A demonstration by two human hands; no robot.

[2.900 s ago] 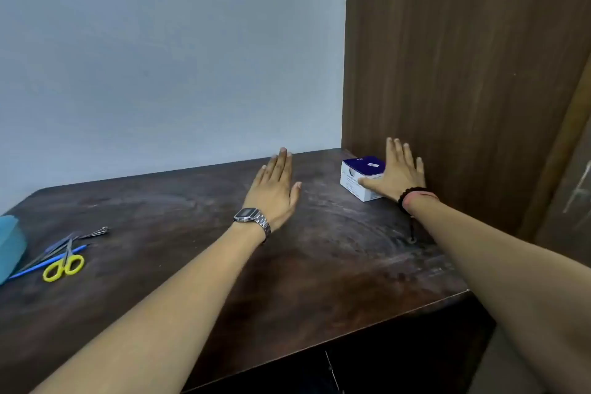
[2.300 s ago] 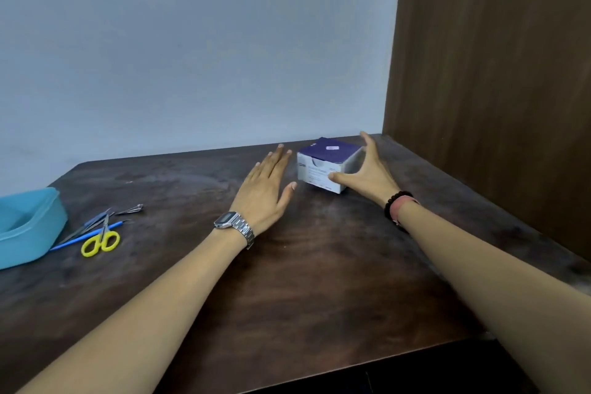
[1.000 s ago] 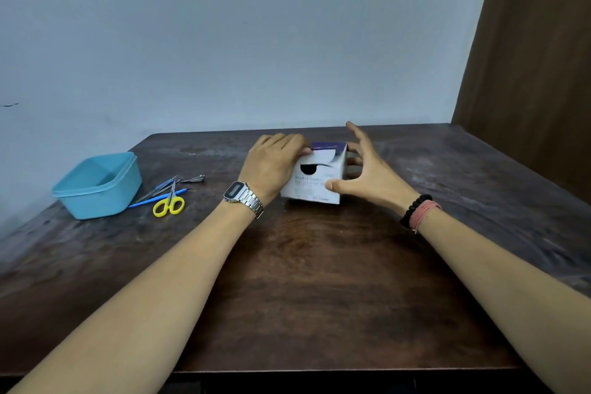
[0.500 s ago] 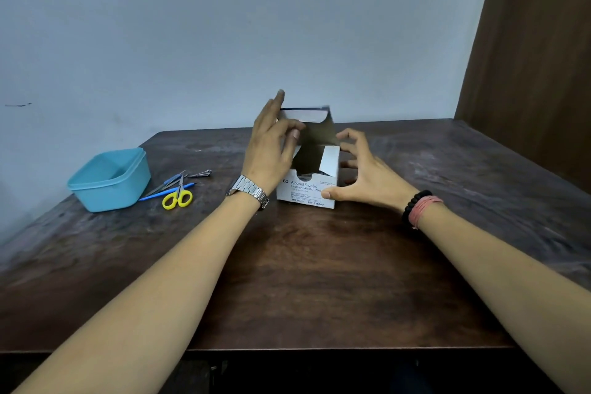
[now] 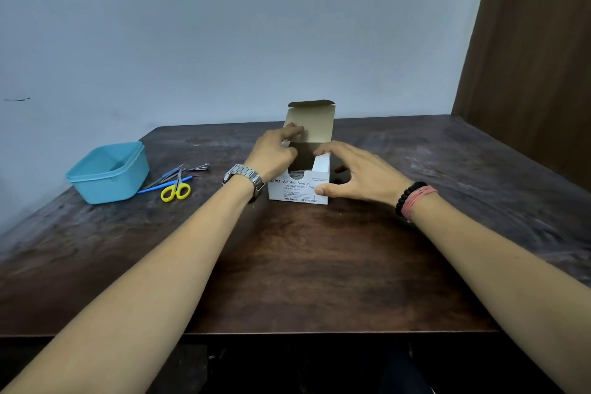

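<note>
An alcohol swab box (image 5: 299, 190) stands open on a table (image 5: 319, 265). The left hand (image 5: 271, 157) and right hand (image 5: 358, 174) grip its sides.

Hands: two, the left hand (image 5: 275, 153) and the right hand (image 5: 358, 174), both on the box.
Boxes: one alcohol swab box (image 5: 299, 190), middle of the tabletop (image 5: 319, 265), towards its far edge.
Tubs: one blue tub (image 5: 108, 176), near the far left corner.
Scissors: one yellow-handled pair (image 5: 176, 190), just beside the tub.
Other small tools: one blue-handled tool (image 5: 160, 186) and at least two metal tools (image 5: 199, 166); the exact number is hard to tell.
Watches: one wristwatch (image 5: 244, 176), left wrist.
Bracelets: two, a black bead bracelet (image 5: 407, 198) and a pink cord bracelet (image 5: 419, 201), right wrist.
</note>
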